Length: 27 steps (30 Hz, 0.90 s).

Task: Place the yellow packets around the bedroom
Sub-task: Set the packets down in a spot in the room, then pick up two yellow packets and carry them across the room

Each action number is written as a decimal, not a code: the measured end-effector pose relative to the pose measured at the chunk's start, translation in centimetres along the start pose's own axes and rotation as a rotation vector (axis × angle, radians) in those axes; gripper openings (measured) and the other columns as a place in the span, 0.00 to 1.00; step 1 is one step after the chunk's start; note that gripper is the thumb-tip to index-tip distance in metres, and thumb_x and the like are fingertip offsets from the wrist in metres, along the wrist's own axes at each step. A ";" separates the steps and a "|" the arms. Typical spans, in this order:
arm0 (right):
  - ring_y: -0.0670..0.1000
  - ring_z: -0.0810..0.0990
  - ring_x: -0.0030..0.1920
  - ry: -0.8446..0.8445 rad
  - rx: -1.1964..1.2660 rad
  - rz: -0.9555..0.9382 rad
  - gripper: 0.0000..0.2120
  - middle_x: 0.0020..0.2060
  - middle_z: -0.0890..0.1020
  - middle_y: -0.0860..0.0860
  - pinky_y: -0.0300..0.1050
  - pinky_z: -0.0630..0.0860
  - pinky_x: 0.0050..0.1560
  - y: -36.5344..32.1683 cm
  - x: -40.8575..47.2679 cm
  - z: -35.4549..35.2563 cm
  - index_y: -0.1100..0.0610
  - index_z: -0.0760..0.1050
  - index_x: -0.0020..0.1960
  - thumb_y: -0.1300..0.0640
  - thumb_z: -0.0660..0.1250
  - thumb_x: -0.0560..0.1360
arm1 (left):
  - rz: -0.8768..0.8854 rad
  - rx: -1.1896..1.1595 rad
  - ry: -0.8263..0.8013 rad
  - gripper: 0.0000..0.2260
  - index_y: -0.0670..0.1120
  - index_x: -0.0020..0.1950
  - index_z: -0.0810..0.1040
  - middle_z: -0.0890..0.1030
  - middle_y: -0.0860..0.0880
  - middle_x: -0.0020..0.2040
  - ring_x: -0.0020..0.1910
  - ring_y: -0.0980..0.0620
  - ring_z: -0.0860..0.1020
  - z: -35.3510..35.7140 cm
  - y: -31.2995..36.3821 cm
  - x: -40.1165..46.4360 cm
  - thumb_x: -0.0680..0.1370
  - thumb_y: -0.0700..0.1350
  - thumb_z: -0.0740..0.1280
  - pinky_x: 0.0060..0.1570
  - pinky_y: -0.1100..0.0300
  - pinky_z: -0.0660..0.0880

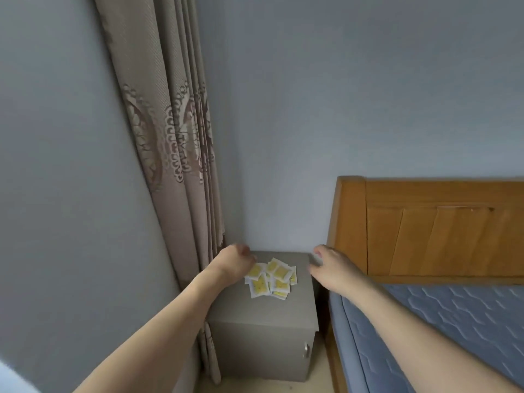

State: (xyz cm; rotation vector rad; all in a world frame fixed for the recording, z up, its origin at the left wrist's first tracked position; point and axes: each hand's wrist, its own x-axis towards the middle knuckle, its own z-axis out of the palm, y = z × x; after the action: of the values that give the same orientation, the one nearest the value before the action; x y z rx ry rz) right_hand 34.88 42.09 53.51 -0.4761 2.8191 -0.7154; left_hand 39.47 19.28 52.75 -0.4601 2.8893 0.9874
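You are reaching both empty hands, left hand point(236, 263) loosely curled, right hand point(330, 268) spread, toward the yellow packets point(270, 277) heaped mid-top on the nightstand point(255, 327), apparently to gather them.

Small yellow-and-white paper-like packets point(270, 277) lie on a matt grey smooth bedside cabinet point(262, 333) with a shiny metal knob point(306, 350). Nearby: woven patterned beige curtain cloth point(173, 143), glossy orange wooden headboard point(431, 228), quilted blue mattress fabric point(453, 321).

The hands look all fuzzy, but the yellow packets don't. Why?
In the head view, the fingertips of the left hand and right hand are smeared by motion blur, while the yellow packets lie fairly crisp on the grey nightstand. The wide lens also bends the curtain. The light is soft, without glare.
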 end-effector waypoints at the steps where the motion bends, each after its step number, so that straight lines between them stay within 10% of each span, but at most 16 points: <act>1: 0.54 0.74 0.63 -0.012 0.002 -0.002 0.21 0.67 0.72 0.54 0.49 0.74 0.61 0.5 2.7 0.1 0.58 0.66 0.71 0.52 0.59 0.80 | -0.027 -0.013 0.005 0.06 0.46 0.45 0.75 0.78 0.47 0.46 0.50 0.47 0.77 0.1 -0.1 2.3 0.79 0.46 0.62 0.47 0.59 0.70; 8: 0.53 0.76 0.56 -0.146 -0.009 0.035 0.18 0.61 0.76 0.53 0.50 0.75 0.57 3.6 20.8 1.9 0.57 0.69 0.65 0.49 0.59 0.78 | -0.235 -0.041 -0.030 0.23 0.43 0.72 0.70 0.74 0.48 0.69 0.67 0.48 0.72 0.4 -1.6 18.3 0.79 0.50 0.64 0.61 0.61 0.66; 14: 0.53 0.75 0.63 -0.346 0.017 0.179 0.25 0.68 0.72 0.55 0.40 0.72 0.50 6.1 33.0 6.5 0.58 0.63 0.72 0.50 0.60 0.79 | -0.313 -0.015 -0.143 0.28 0.45 0.74 0.67 0.72 0.46 0.72 0.69 0.47 0.70 4.0 -5.4 31.0 0.77 0.55 0.65 0.68 0.53 0.67; 21: 0.45 0.66 0.29 -0.386 0.177 0.488 0.09 0.31 0.67 0.48 0.38 0.59 0.27 9.9 45.6 17.0 0.54 0.65 0.38 0.56 0.62 0.75 | -0.379 0.035 -0.342 0.19 0.39 0.65 0.71 0.75 0.44 0.58 0.55 0.48 0.75 14.3 -13.3 46.0 0.79 0.47 0.66 0.47 0.61 0.69; 27: 0.47 0.69 0.32 -0.419 0.297 0.769 0.04 0.34 0.70 0.50 0.38 0.65 0.31 15.1 52.7 27.1 0.57 0.71 0.47 0.56 0.64 0.75 | -0.619 -0.101 -0.374 0.35 0.43 0.71 0.68 0.78 0.45 0.61 0.55 0.46 0.79 25.2 -23.5 53.0 0.69 0.57 0.73 0.56 0.52 0.78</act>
State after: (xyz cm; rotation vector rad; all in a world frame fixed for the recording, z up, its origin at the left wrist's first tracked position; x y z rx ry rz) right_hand -10.90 24.41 16.97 0.4430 2.1775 -0.7216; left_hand -5.25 3.06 11.18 -0.9764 2.1604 0.9729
